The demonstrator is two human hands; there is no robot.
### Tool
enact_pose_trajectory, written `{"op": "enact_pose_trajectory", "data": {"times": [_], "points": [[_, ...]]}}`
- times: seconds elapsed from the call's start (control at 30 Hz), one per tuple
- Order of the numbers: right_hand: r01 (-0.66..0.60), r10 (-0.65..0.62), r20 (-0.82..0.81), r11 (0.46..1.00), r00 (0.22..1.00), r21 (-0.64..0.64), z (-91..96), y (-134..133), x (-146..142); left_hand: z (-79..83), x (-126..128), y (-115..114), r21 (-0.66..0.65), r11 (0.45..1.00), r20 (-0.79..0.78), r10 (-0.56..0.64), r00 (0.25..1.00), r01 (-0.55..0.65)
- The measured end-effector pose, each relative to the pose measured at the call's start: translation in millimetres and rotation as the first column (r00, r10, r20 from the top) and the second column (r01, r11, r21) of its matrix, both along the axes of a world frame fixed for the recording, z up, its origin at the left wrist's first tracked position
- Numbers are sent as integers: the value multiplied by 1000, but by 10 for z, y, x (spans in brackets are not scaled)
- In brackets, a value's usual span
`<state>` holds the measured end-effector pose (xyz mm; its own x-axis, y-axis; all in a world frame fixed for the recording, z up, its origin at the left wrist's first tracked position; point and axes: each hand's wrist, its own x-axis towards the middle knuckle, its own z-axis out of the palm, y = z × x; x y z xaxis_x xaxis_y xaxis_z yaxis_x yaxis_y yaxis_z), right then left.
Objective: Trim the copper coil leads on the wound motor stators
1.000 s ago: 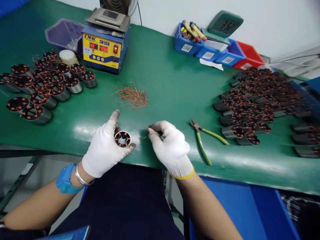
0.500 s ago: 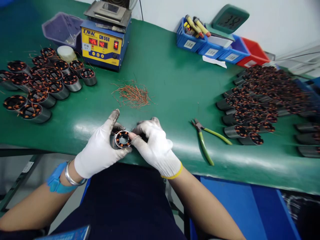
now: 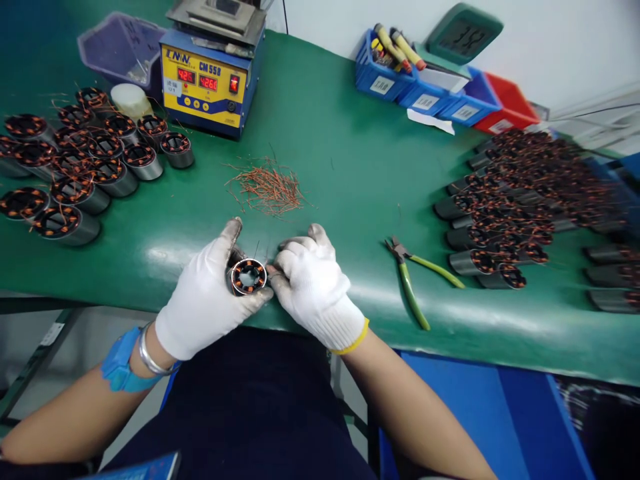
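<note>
A motor stator [image 3: 237, 277], a metal ring with copper windings on a black core, is gripped in my gloved left hand [image 3: 205, 303]. Its open end faces up toward me, over the front edge of the green table. Close against the stator's right side is my gloved right hand [image 3: 317, 283], fingers curled and thumb pinched to the index finger. Whatever lies in that pinch is too small to make out. A thin wire stands up from the stator's far side. Beyond my hands lies a pile of cut copper wires [image 3: 269, 189].
Diagonal cutters [image 3: 400, 251] with green handles lie open to the right. Several stators [image 3: 143, 163] stand at left, and many more [image 3: 470, 262] at right. A yellow-fronted CM558 unit [image 3: 205, 87], a purple bin [image 3: 113, 50], blue bins [image 3: 383, 83] and a red bin [image 3: 510, 100] stand behind.
My right hand has drawn slightly right, away from the stator's rim, where its thumb was touching. The stator has shifted a little right with my left hand.
</note>
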<state>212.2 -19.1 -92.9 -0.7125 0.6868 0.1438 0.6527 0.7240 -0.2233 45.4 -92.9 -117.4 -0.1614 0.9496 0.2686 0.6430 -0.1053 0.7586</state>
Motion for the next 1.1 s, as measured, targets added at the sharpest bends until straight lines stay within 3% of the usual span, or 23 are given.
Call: {"op": "enact_pose_trajectory", "data": {"times": [0.13,0.23,0.33,0.5,0.6,0.67,0.77,0.87,0.97,1.1], "points": [[17,-59,-185,975,981,-224,87,48,2,-13,22,-12,11,1000,-48,-7,999,8],[-25,-59,-248,947,967,-320,107,49,-49,-20,19,-19,16,1000,-45,-15,999,16],[-18,-59,-235,949,970,-313,59,43,-65,-25,12,-24,13,1000,-50,-10,999,11],[81,-95,-89,986,992,-148,61,55,3,-23,7,-29,19,1000,-14,-24,1000,24],[97,-135,-133,961,982,-261,154,70,-55,0,5,-26,8,999,1,-33,999,33],[53,-149,-242,930,959,-363,187,66,-127,15,2,-22,0,999,5,-37,999,37],[-27,-147,-384,910,912,-413,144,26,-179,21,-1,-21,-10,999,13,-45,999,45],[-1,-160,-382,922,910,-388,64,-44,-102,17,3,-24,-9,998,21,-58,998,58],[78,-168,-251,940,953,-333,72,-109,36,19,4,-23,-7,997,17,-79,997,79],[194,-191,-137,981,972,8,231,-207,155,22,-68,-18,-10,994,-16,-109,994,109]]}}
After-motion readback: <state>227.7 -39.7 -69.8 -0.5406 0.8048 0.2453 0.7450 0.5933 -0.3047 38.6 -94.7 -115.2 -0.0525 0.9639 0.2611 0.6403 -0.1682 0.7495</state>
